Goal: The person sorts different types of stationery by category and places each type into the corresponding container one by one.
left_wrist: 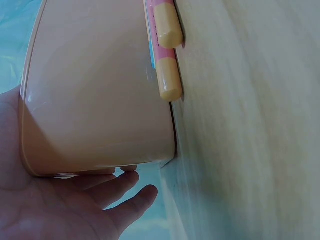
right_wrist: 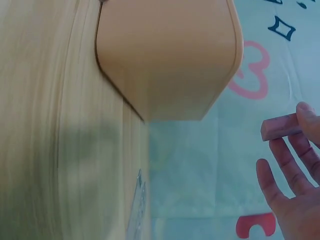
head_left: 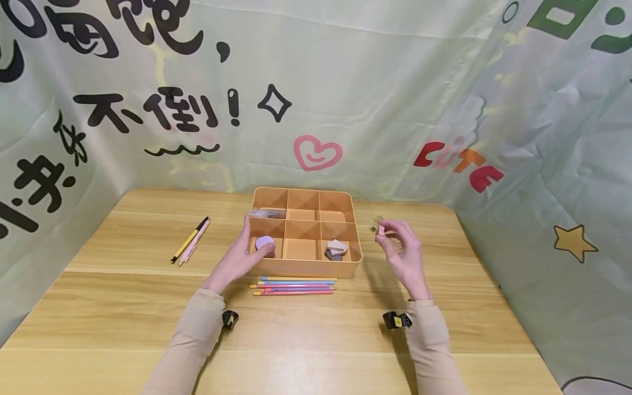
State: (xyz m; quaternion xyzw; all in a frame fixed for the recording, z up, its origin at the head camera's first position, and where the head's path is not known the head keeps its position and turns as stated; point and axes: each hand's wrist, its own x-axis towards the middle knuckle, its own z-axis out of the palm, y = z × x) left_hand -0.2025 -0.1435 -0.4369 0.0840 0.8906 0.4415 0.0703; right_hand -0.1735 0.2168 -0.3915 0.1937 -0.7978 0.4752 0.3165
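Pink block: it is pinched in the air by the right hand, to the right of the box's right wall and apart from it (head_left: 381,231).
Right hand: the fingers of this hand (head_left: 404,253) close on the block between thumb and fingertips, the others loosely bent and spread.
Clear and gold pieces: small, on the bench beyond the right hand (head_left: 373,228), too small to make out exactly.
Orange box: six compartments, two rows of three; its near wall (head_left: 303,269) faces the person, its far edge lies near the curtain (head_left: 375,82).
Left hand: it (head_left: 241,257) holds the box's left wall, thumb over the rim, fingers along the outside.
Near left compartment: a lavender round piece (head_left: 264,241), beside the thumb.
Far left compartment: a translucent packet (head_left: 267,213).
Near right compartment: white and grey blocks (head_left: 337,248), piled together.
Pencils: a row (head_left: 296,286) just beside the near wall, parallel to it.
Pens: two (head_left: 191,241), well left of the box.
Bench: bare wood (head_left: 321,351) between pencils and person, and between pens and left hand.
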